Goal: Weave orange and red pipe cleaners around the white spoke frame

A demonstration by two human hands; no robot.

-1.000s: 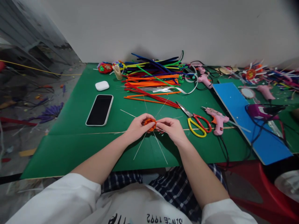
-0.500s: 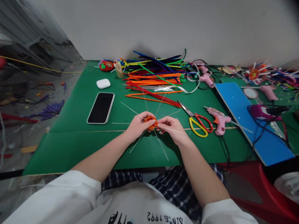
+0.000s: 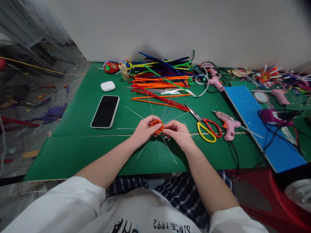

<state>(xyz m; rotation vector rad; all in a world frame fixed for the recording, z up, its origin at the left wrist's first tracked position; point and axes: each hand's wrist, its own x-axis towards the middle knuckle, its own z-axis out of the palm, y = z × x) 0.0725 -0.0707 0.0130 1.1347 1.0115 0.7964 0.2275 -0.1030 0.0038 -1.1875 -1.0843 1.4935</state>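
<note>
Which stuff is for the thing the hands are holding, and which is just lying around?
Probably for the job:
orange fuzzy piece, between left hand and right hand
thin spokes sticking out of it
orange fuzzy sticks, matching colour
scissors, maybe
nearest pink glue gun, maybe

Probably just lying about:
phone
small white case

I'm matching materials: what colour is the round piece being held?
The round piece is orange, clearest in the head view.

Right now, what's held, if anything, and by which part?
The left hand holds the orange disc by its left side. The right hand is at the disc's right edge; what it pinches, if anything, cannot be told.
</note>
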